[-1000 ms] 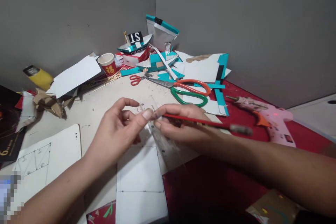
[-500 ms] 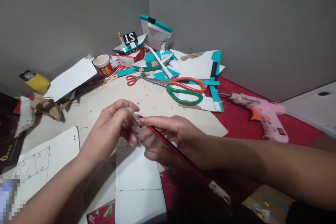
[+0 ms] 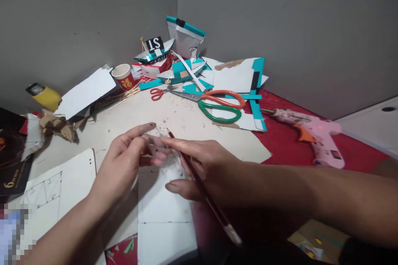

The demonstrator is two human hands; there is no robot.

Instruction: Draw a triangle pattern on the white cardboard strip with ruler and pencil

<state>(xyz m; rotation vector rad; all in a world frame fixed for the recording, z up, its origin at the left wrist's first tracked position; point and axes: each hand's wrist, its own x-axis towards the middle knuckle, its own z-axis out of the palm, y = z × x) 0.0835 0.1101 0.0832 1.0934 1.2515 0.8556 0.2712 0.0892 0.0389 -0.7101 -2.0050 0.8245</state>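
Observation:
My left hand [image 3: 124, 157] is closed, its thumb and fingers pinching a clear plastic piece [image 3: 171, 167] that is too blurred to tell its exact kind. My right hand [image 3: 202, 161] has a red-and-black pencil [image 3: 202, 186] between its fingers, the sharp tip pointing up and away and the pale end toward me. The right fingers also reach over to the clear piece. Below both hands lies a white card strip [image 3: 166, 236] with thin ruled pencil lines and dots. To the left, a white sheet [image 3: 74, 186] carries a drawn rectangle with slanted lines.
Large scissors [image 3: 219, 116] with orange and green handles lie ahead, beside small red scissors [image 3: 156, 94]. A pink glue gun [image 3: 323, 132] rests at right. Paper boats [image 3: 182, 75], a red cup [image 3: 124, 78], teal-edged card [image 3: 239, 76] and crumpled cardboard [image 3: 57, 124] stand along the back and left.
The pencil has swung steeper, its pale end shifting left and toward me. My right fingers have straightened over the clear piece, and the left hand has moved slightly left.

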